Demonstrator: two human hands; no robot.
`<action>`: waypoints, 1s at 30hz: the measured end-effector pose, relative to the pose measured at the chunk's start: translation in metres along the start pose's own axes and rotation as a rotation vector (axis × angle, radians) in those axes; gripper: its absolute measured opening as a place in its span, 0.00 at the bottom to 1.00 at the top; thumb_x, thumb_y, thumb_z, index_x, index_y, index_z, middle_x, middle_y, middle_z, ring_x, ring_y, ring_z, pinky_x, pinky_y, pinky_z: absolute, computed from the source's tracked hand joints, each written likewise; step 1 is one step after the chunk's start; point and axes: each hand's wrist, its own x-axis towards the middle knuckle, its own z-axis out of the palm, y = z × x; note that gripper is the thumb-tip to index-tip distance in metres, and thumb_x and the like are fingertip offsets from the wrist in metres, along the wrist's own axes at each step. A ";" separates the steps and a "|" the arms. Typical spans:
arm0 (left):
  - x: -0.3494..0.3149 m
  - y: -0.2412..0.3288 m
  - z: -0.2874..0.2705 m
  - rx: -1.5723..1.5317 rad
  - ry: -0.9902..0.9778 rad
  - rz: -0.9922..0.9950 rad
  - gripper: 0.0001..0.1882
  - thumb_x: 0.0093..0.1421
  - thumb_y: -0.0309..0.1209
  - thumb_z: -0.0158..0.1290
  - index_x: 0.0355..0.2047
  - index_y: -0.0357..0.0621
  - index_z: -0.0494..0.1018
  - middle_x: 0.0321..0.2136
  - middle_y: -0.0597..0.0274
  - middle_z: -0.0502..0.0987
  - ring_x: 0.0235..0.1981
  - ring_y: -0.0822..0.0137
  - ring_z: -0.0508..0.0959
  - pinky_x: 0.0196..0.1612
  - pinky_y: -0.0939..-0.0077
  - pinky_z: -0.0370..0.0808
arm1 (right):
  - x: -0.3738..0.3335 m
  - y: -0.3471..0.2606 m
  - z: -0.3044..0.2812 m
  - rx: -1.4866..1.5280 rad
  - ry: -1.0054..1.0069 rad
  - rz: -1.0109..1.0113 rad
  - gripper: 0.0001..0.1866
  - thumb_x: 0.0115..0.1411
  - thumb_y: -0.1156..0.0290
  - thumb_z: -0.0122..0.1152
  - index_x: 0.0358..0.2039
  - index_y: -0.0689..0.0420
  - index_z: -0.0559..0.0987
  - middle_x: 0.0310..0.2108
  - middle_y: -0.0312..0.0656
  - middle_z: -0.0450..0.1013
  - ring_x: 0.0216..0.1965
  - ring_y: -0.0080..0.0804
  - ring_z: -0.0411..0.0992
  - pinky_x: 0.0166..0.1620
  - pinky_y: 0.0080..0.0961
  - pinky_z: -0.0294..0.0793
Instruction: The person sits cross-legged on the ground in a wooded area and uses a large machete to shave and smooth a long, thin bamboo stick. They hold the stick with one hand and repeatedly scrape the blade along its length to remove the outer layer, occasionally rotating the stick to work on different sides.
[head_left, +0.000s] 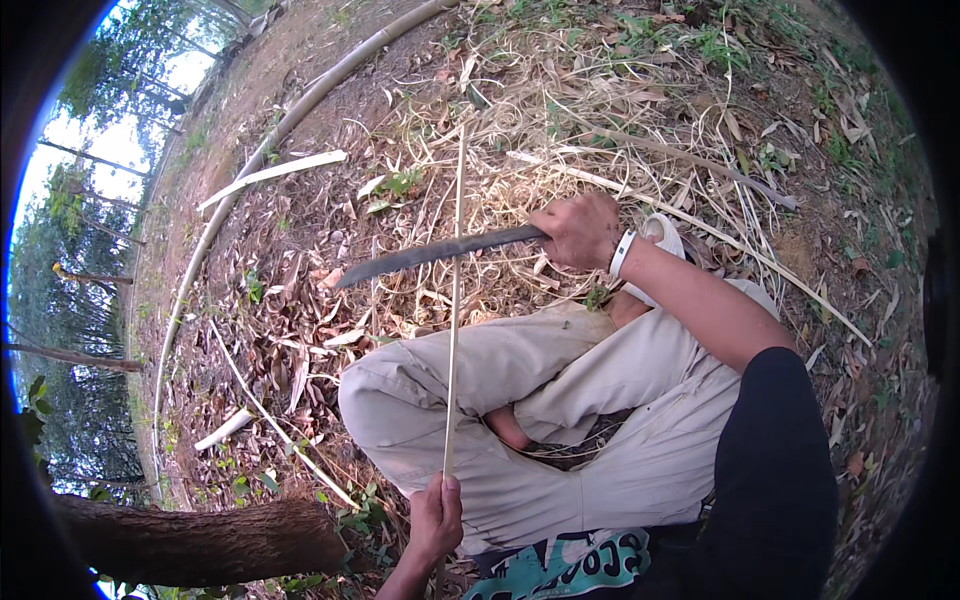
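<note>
Littering woodland ground (335,235); shavings (497,195) beneath knife (415,255)

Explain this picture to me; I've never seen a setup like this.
There is no machine here, only a person's two bare hands. The single picture comes from a wide fisheye camera worn on the person's head, looking down, which is why straight edges bend near the rim.

The person sits on the ground in light beige cloth trousers. The right hand grips a long, dark-bladed knife. The left hand holds a long, thin, pale strip by its lower part. Blade and strip cross in the view; whether they touch is hard to tell.

On the ground lie thin, curly, pale shavings, brown dry leaves and a long, tan, round pole. A thick brown tree trunk shows at lower left.
</note>
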 end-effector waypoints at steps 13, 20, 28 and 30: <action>-0.024 -0.026 0.012 0.017 -0.051 0.020 0.17 0.70 0.33 0.41 0.25 0.36 0.66 0.10 0.48 0.65 0.12 0.48 0.70 0.18 0.59 0.64 | 0.011 0.038 0.006 -0.034 0.015 0.130 0.12 0.57 0.60 0.55 0.33 0.55 0.77 0.27 0.48 0.78 0.26 0.47 0.79 0.30 0.44 0.79; -0.030 -0.019 0.011 0.008 -0.092 0.025 0.16 0.70 0.33 0.42 0.25 0.37 0.64 0.10 0.48 0.64 0.12 0.46 0.69 0.19 0.58 0.64 | 0.007 0.049 -0.010 -0.188 0.012 0.141 0.11 0.58 0.62 0.53 0.31 0.57 0.78 0.27 0.47 0.78 0.28 0.46 0.79 0.33 0.43 0.80; -0.038 -0.042 0.016 -0.048 -0.088 0.026 0.15 0.70 0.34 0.42 0.28 0.37 0.67 0.09 0.55 0.64 0.10 0.59 0.68 0.17 0.64 0.64 | 0.012 0.069 -0.003 -0.023 -0.027 0.380 0.13 0.57 0.63 0.52 0.32 0.59 0.80 0.26 0.54 0.78 0.31 0.52 0.79 0.35 0.46 0.79; -0.037 -0.041 0.012 -0.117 -0.095 0.029 0.16 0.71 0.35 0.41 0.27 0.37 0.67 0.09 0.60 0.64 0.09 0.65 0.67 0.16 0.66 0.63 | 0.015 0.096 0.000 -0.007 0.022 0.656 0.15 0.57 0.65 0.50 0.30 0.63 0.81 0.28 0.60 0.77 0.34 0.55 0.78 0.39 0.48 0.78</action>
